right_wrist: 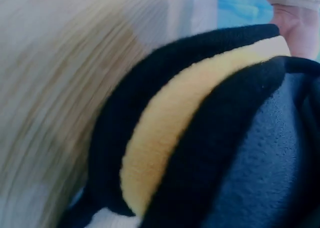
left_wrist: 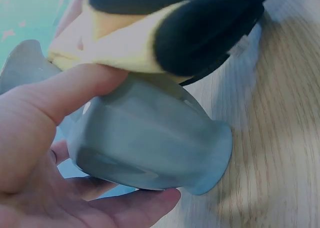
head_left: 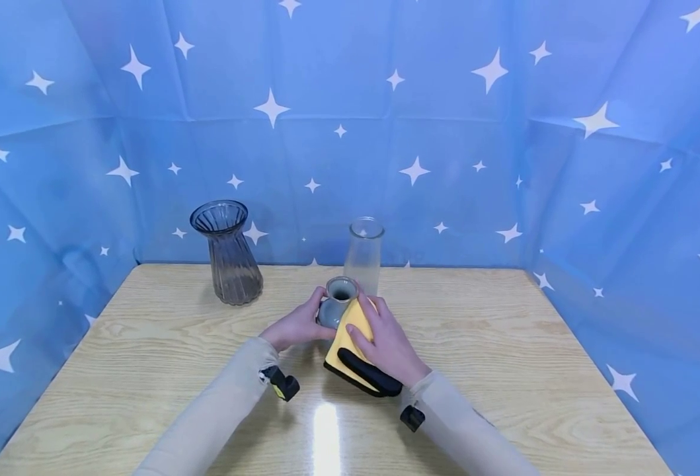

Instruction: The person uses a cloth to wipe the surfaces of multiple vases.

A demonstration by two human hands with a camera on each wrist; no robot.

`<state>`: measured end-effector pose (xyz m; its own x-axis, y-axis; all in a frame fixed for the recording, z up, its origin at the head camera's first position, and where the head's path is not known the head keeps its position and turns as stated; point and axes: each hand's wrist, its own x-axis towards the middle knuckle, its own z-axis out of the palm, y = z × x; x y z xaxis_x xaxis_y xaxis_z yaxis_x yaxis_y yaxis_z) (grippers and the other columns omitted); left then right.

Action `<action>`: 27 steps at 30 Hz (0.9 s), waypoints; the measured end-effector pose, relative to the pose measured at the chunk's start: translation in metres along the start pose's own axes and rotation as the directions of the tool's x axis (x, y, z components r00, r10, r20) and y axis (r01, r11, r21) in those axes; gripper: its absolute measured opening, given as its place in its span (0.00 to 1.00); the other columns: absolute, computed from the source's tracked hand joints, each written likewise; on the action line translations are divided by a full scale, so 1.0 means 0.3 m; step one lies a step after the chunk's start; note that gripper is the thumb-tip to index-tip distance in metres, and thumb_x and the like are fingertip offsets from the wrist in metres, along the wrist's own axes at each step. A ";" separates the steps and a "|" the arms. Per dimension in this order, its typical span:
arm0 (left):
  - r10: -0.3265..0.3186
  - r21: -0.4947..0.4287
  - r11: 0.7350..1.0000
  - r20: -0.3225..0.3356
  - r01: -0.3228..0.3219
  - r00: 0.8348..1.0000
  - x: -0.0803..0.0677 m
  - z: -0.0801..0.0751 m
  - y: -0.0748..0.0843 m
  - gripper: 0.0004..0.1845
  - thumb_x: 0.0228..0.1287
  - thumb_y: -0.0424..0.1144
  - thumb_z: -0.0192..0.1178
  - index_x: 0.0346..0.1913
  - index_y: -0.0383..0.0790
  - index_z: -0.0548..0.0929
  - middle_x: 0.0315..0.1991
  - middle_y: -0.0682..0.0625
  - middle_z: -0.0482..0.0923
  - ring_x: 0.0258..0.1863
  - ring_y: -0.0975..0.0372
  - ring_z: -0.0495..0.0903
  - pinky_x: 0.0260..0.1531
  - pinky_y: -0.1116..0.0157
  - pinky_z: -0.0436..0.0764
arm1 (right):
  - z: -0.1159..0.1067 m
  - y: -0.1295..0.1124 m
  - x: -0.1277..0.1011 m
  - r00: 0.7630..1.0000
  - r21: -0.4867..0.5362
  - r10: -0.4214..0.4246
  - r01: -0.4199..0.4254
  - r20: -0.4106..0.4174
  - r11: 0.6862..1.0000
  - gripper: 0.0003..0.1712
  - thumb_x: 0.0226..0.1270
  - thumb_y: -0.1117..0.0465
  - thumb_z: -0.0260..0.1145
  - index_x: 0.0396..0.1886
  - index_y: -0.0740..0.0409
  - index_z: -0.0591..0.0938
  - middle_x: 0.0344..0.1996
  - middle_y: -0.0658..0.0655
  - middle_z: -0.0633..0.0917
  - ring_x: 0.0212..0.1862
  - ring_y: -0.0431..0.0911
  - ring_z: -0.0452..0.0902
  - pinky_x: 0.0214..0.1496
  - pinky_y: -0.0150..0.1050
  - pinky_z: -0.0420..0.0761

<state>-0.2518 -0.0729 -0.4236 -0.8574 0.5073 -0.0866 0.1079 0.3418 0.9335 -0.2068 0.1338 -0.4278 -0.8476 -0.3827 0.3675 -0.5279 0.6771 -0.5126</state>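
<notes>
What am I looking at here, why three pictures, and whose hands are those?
No machine: a person wears three cameras. The big picture comes from one on the head, looking down at a wooden table inside a blue starry backdrop. The other two come from small cameras on each wrist, so they are very close and blurry.

The left hand holds a small grey vase; the left wrist view shows its fingers wrapped round it. The right hand presses a yellow cloth with black edging against the vase; the right wrist view shows mostly that cloth.

Behind stand a dark ribbed glass vase and a clear glass vase.
</notes>
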 end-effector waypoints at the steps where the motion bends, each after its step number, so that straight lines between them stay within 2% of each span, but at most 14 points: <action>1: 0.002 0.002 1.000 0.000 -0.002 1.000 0.000 0.000 -0.001 0.33 0.54 0.37 0.72 0.56 0.42 0.61 0.58 0.39 0.68 0.57 0.49 0.69 0.56 0.50 0.69 | -0.001 0.001 -0.005 1.000 -0.018 -0.011 0.011 0.002 1.000 0.39 0.73 0.52 0.58 0.76 0.59 0.54 0.61 0.68 0.67 0.56 0.59 0.72 0.54 0.54 0.75; 5: -0.017 0.006 1.000 -0.005 0.017 1.000 -0.004 -0.002 -0.001 0.34 0.54 0.39 0.73 0.56 0.44 0.60 0.60 0.39 0.67 0.60 0.48 0.67 0.58 0.48 0.67 | 0.000 0.007 -0.032 1.000 -0.102 -0.031 0.031 -0.001 0.994 0.39 0.71 0.53 0.60 0.76 0.58 0.56 0.59 0.66 0.70 0.45 0.54 0.78 0.44 0.48 0.80; 9: -0.042 0.014 0.999 -0.010 0.042 0.999 -0.008 -0.002 0.001 0.35 0.53 0.42 0.74 0.57 0.45 0.61 0.61 0.40 0.67 0.62 0.48 0.66 0.59 0.47 0.66 | 0.008 0.010 -0.064 0.999 -0.199 -0.042 0.040 -0.007 0.979 0.41 0.69 0.53 0.63 0.76 0.55 0.56 0.57 0.65 0.73 0.34 0.48 0.79 0.32 0.42 0.81; 12: -0.049 0.026 0.998 -0.017 0.050 0.999 -0.009 -0.003 0.002 0.36 0.53 0.44 0.74 0.58 0.45 0.61 0.61 0.40 0.67 0.62 0.48 0.66 0.59 0.47 0.67 | 0.012 0.008 -0.086 0.999 -0.237 -0.047 0.040 -0.022 0.971 0.42 0.67 0.54 0.65 0.75 0.57 0.58 0.55 0.65 0.75 0.36 0.51 0.80 0.32 0.44 0.82; 17: -0.054 0.033 0.998 -0.025 0.055 0.998 -0.007 0.000 0.002 0.37 0.52 0.44 0.74 0.58 0.45 0.61 0.62 0.40 0.67 0.63 0.48 0.66 0.59 0.47 0.66 | 0.014 0.001 -0.112 1.000 -0.248 -0.019 0.013 -0.022 0.969 0.42 0.67 0.54 0.66 0.74 0.63 0.59 0.54 0.66 0.77 0.45 0.56 0.80 0.37 0.49 0.83; 27: -0.055 0.028 0.998 -0.026 0.056 0.998 -0.006 0.002 0.001 0.37 0.52 0.44 0.75 0.58 0.45 0.61 0.62 0.40 0.67 0.63 0.48 0.66 0.59 0.46 0.66 | 0.037 -0.024 -0.133 0.999 -0.272 0.032 -0.037 -0.022 0.962 0.42 0.68 0.52 0.64 0.72 0.70 0.59 0.51 0.67 0.79 0.43 0.56 0.81 0.36 0.48 0.83</action>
<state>-0.2500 -0.0733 -0.4234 -0.8750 0.4665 -0.1291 0.0737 0.3919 0.9170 -0.1698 0.1373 -0.4476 -0.8630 -0.3466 0.3676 -0.4617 0.8364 -0.2953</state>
